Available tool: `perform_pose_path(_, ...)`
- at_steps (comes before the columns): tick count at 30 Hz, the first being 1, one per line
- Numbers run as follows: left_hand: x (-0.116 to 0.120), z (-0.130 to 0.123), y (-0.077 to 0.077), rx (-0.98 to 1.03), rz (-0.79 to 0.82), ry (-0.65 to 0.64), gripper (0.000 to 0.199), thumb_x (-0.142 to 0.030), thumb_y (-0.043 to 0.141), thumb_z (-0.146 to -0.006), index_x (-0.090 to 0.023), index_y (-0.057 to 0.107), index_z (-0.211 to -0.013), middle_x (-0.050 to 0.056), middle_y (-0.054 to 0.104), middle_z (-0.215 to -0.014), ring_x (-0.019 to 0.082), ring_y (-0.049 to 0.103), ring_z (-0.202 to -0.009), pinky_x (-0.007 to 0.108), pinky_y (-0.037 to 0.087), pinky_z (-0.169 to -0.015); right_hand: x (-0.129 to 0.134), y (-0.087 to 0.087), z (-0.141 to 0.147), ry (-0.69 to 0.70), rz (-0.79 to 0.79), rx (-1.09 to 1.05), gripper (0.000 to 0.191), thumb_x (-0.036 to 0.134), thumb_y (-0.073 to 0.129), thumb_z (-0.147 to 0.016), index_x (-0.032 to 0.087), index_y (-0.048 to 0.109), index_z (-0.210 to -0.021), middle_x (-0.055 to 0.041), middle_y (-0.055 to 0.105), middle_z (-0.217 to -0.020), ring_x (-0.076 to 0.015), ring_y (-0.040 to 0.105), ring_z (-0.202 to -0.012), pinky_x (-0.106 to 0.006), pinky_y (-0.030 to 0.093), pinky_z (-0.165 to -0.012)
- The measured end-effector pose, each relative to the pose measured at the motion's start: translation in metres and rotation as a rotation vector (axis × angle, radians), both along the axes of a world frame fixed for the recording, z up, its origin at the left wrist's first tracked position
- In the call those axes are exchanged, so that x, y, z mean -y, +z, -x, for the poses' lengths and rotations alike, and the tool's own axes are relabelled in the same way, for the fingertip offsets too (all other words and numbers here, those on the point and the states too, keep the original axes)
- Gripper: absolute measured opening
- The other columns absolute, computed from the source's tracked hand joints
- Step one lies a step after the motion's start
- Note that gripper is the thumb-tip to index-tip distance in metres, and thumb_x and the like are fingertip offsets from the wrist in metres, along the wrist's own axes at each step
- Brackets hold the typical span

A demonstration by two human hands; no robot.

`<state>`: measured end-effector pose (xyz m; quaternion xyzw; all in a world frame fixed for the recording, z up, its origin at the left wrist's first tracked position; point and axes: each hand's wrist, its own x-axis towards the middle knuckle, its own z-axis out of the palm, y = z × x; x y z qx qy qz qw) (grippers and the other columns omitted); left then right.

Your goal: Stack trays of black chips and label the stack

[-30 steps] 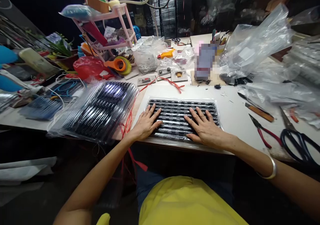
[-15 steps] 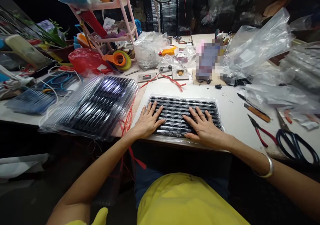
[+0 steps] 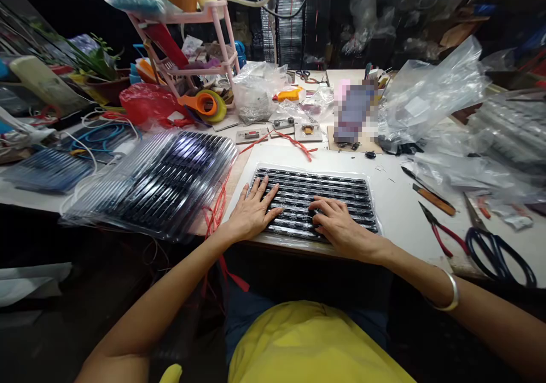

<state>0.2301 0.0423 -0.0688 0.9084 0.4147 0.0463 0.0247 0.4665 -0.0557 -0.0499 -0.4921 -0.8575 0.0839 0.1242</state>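
The left hand (image 3: 253, 212) lies flat, fingers spread and grasping nothing, on the left part of a rectangular panel (image 3: 294, 195). The right hand (image 3: 341, 227) curls its fingers over the right part; whether they pinch anything cannot be told. Glossy black strips line the panel in left-to-right rows, edged with clear plastic. It lies near centre on a white board (image 3: 403, 215), with red-handled pliers (image 3: 433, 220) to the right.

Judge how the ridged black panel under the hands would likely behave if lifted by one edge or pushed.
The ridged black panel looks thin, so it might flex when lifted by one edge. Its glossy highlights suggest a fairly slippery surface. Lying flat and broad on the white surface, it seems unlikely to roll or tip.
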Motion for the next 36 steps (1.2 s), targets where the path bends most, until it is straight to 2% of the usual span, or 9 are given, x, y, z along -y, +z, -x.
perform_pose_path(3,0.001,0.000,-0.001,-0.009,-0.004,-0.003,0.063,-0.053,0.033,-0.092,-0.021,0.025,-0.146,0.011,0.013,-0.155,0.028,0.009,-0.142,0.051,0.013,-0.113,0.000,-0.004,0.004,0.004,0.027,-0.009,0.015,0.010,0.043,-0.087,0.018,0.055,-0.088,-0.0136,0.051,-0.120,-0.0262,0.041,-0.122,-0.048,0.032,-0.100)
perform_pose_path(7,0.005,0.000,-0.001,-0.021,-0.095,0.002,0.059,-0.050,0.030,-0.094,-0.021,0.028,-0.145,0.013,0.018,-0.154,0.030,0.012,-0.141,0.052,0.010,-0.113,0.011,-0.015,0.009,-0.059,-0.063,0.014,0.032,0.005,0.031,-0.090,0.017,0.054,-0.108,-0.0156,0.047,-0.128,-0.0282,0.028,-0.133,-0.052,0.020,-0.105)
perform_pose_path(11,0.008,-0.001,0.000,-0.037,-0.063,0.049,0.059,-0.051,0.031,-0.093,-0.024,0.028,-0.145,0.011,0.018,-0.154,0.035,0.011,-0.141,0.057,0.015,-0.110,0.010,-0.011,0.001,-0.125,-0.089,-0.113,0.034,0.023,0.033,-0.096,0.022,0.046,-0.128,-0.0129,0.047,-0.132,-0.0242,0.039,-0.126,-0.043,0.031,-0.100)
perform_pose_path(14,0.008,-0.002,-0.001,-0.046,-0.021,0.069,0.059,-0.053,0.030,-0.093,-0.026,0.026,-0.146,0.009,0.016,-0.155,0.036,0.009,-0.141,0.057,0.014,-0.110,0.000,-0.007,-0.020,-0.302,-0.129,-0.134,0.040,0.031,0.030,-0.098,0.021,0.042,-0.135,-0.0133,0.042,-0.139,-0.0251,0.036,-0.129,-0.044,0.030,-0.102)
perform_pose_path(17,0.005,-0.002,-0.003,-0.023,-0.007,0.059,0.060,-0.053,0.029,-0.093,-0.026,0.025,-0.146,0.009,0.014,-0.155,0.036,0.006,-0.141,0.057,0.014,-0.110,-0.011,-0.016,-0.039,-0.486,-0.166,-0.034,0.043,0.029,0.029,-0.097,0.015,0.045,-0.135,-0.0181,0.040,-0.142,-0.0352,0.029,-0.133,-0.058,0.022,-0.103)
perform_pose_path(19,0.001,0.002,-0.005,0.013,0.009,0.044,0.060,-0.054,0.030,-0.093,-0.025,0.027,-0.146,0.009,0.013,-0.155,0.036,0.006,-0.141,0.057,0.016,-0.110,-0.016,-0.026,-0.047,-0.510,-0.159,-0.023,0.043,0.027,0.029,-0.096,0.012,0.048,-0.132,-0.0198,0.041,-0.141,-0.0390,0.029,-0.132,-0.061,0.022,-0.101)
perform_pose_path(23,-0.013,0.024,-0.011,0.185,0.118,-0.022,0.061,-0.052,0.031,-0.093,-0.018,0.034,-0.143,0.010,0.022,-0.153,0.030,0.012,-0.141,0.051,0.021,-0.111,-0.012,-0.035,-0.067,-0.465,-0.164,-0.081,0.039,0.023,0.031,-0.096,0.017,0.054,-0.127,-0.0119,0.048,-0.138,-0.0281,0.035,-0.132,-0.050,0.030,-0.106)
perform_pose_path(29,-0.011,0.052,-0.014,0.492,0.206,0.012,0.050,-0.042,0.036,-0.093,-0.019,0.043,-0.137,0.006,0.036,-0.147,0.024,0.034,-0.134,0.046,0.025,-0.112,0.042,-0.040,-0.099,-0.423,-0.185,-0.222,0.039,0.021,0.031,-0.096,0.019,0.049,-0.130,-0.0087,0.048,-0.139,-0.0193,0.035,-0.134,-0.040,0.037,-0.107)
perform_pose_path(36,0.047,0.081,0.002,0.295,0.299,-0.209,0.053,-0.011,0.030,-0.092,-0.028,0.033,-0.142,0.002,0.031,-0.149,0.021,0.033,-0.135,0.043,0.031,-0.110,0.128,-0.042,-0.113,-0.251,-0.057,-0.164,0.063,0.004,0.031,-0.087,0.023,0.023,-0.147,-0.0057,0.030,-0.150,-0.0229,0.022,-0.139,-0.048,0.028,-0.111)
